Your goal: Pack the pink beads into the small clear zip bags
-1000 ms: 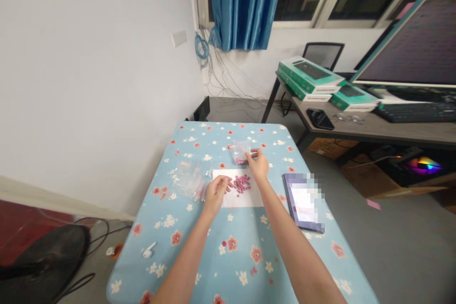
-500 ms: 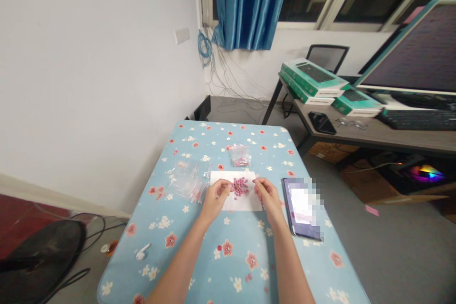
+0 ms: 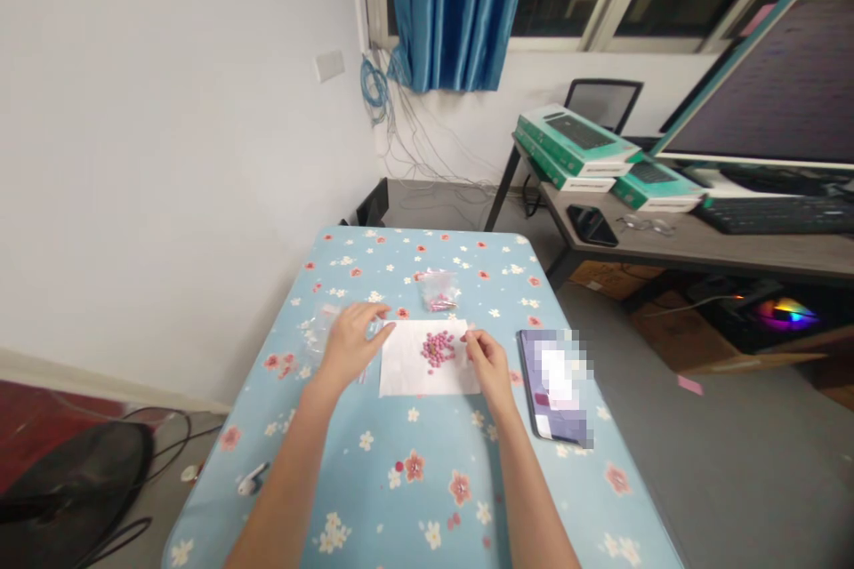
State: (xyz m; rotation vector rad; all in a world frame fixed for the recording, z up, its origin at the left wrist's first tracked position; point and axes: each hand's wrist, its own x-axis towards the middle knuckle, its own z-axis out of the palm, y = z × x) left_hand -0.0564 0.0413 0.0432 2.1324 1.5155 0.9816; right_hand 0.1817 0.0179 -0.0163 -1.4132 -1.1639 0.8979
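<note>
A white sheet of paper point(image 3: 400, 369) lies mid-table with a loose cluster of small pink beads point(image 3: 437, 351) on it. My left hand point(image 3: 352, 340) hovers by the paper's left edge, thumb and fingers apart, nothing in it. Clear plastic bags point(image 3: 318, 331) lie partly hidden behind that hand. At the right edge of the paper, my right hand point(image 3: 487, 363) is closed in a pinch beside the beads; anything between its fingertips is too small to make out. Beyond the paper sits a small clear bag point(image 3: 440, 292) with pink pieces inside.
A tablet-like device point(image 3: 551, 387) lies right of the paper on the flowered tablecloth point(image 3: 374, 498). A white earbud point(image 3: 250, 482) is at the near left, and a small red disc point(image 3: 398, 467) lies in front. A desk point(image 3: 747, 244) with green keyboard boxes point(image 3: 580, 142) stands at right.
My left hand has left the beads, moved left to the clear bags and spread its fingers. My right hand stays pinched at the paper's right side. The whole view has shifted slightly.
</note>
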